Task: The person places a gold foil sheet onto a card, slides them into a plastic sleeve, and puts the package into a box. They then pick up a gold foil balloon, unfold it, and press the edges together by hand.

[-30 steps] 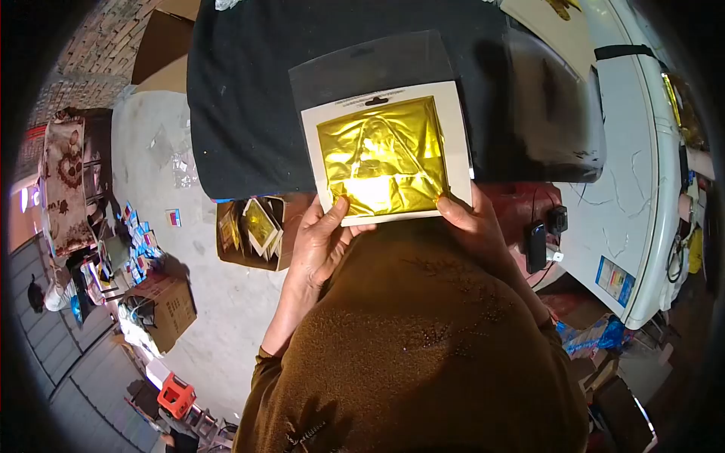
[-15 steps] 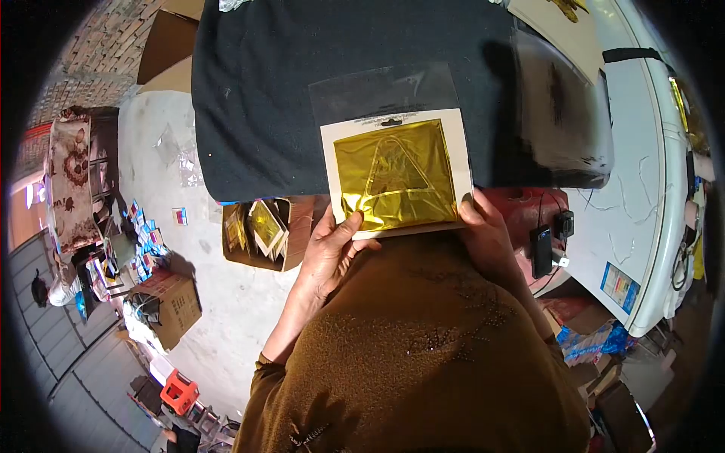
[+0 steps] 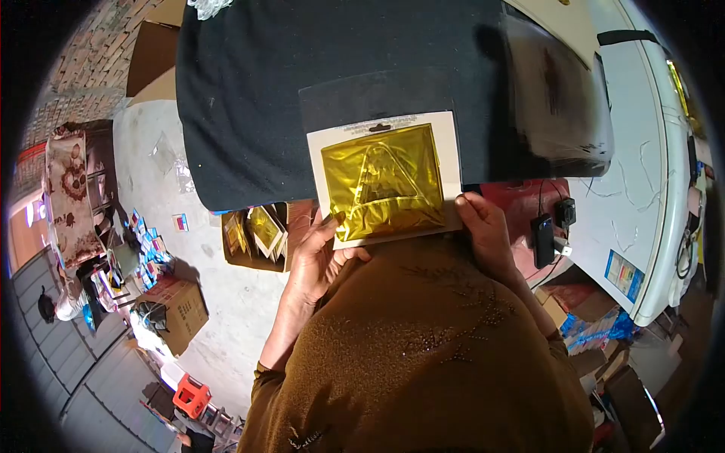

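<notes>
In front of my chest I hold a gold foil balloon pack (image 3: 384, 177), a folded shiny sheet with a raised letter-A shape on a white card with a hang hole. A clear plastic sleeve (image 3: 377, 92) sticks out past the card's far edge. My left hand (image 3: 313, 260) is closed on the near left corner, thumb on top and fingers partly beneath. At the right edge, my right hand (image 3: 487, 230) pinches the card between thumb and fingers, which are mostly hidden. The pack overlaps the near edge of a black-cloth-covered table (image 3: 332, 38).
Below the table's left side, a cardboard box (image 3: 257, 262) holds similar gold packs. A white table (image 3: 604, 211) at right bears loose threads and a printed card (image 3: 624, 275). Near it lies a black phone-like device (image 3: 542, 240) with cables. A carton (image 3: 177, 313) and red stool (image 3: 192, 395) stand left.
The pack has shifted slightly left and towards me in view, and tilts a little differently. Both hands keep their hold; the whole view has turned slightly.
</notes>
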A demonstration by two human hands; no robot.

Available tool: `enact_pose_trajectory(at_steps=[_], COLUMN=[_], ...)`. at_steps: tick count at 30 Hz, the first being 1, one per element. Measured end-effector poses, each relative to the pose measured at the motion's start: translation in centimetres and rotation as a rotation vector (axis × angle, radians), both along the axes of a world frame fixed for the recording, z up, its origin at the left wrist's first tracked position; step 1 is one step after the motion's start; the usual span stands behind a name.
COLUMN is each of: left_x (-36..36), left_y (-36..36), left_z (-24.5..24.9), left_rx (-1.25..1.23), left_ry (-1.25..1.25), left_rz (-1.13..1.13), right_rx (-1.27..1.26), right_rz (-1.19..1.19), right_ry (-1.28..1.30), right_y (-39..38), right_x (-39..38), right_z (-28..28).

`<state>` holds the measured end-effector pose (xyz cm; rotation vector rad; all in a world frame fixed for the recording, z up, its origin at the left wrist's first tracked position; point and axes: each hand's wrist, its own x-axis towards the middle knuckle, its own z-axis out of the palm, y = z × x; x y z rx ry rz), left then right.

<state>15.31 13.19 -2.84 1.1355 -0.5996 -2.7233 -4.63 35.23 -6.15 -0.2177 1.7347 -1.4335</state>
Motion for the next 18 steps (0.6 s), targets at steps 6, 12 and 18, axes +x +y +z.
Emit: enact_pose_trajectory(at_steps=[6, 12, 18], left_x=[1.8, 1.4, 1.0], left_y=[-0.8, -0.1, -0.7], left_z=[-2.0, -2.1, -1.4], left_rx=[-0.055, -0.269, -0.304], left_ry=[-0.022, -0.115, -0.111], left_rz=[-0.166, -0.174, -0.201], right_rx=[0.084, -0.037, -0.09], right_rz=[0.022, -0.077, 0.106], right_ry=[0.086, 0.005, -0.12], right_y=[-0.3, 0.1, 0.7], right_x=[0.0, 0.3, -0.2], right_z=[0.2, -0.5, 1.9])
